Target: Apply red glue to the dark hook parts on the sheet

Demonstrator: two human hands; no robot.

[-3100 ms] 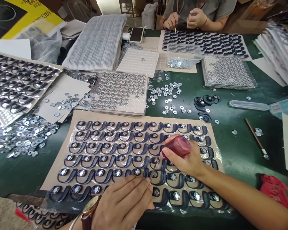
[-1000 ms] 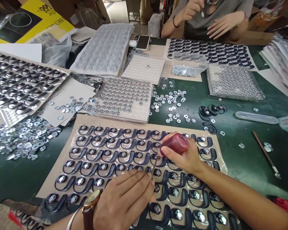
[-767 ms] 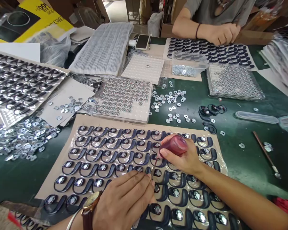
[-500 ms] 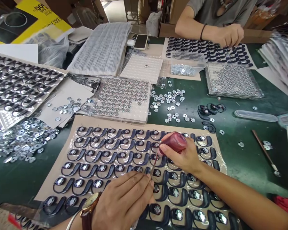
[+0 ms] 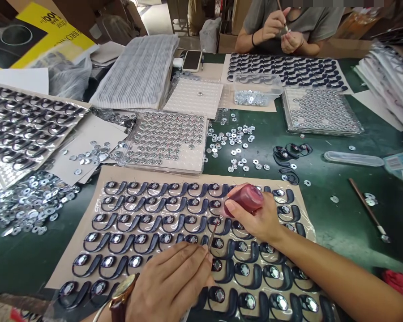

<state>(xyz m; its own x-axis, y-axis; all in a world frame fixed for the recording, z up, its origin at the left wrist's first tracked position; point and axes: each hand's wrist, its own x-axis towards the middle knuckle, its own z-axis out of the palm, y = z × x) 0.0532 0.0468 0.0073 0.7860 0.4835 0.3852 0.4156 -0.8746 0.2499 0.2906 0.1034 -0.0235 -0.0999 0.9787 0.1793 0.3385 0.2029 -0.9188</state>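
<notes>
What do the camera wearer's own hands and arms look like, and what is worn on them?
Both hands are ungloved. The left hand has a wristwatch with gold-coloured case and dark brown strap, beside a thin, pale bangle. The right hand and visible right forearm show no sleeve or jewellery.

Tabletop (image 5: 336, 232) right of the card (image 5: 88, 209) gives passage (brown stick (image 5: 364, 205) intruding).

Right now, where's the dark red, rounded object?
The object is right of centre in the head view, in the right hand, over the beige sheet.
</notes>
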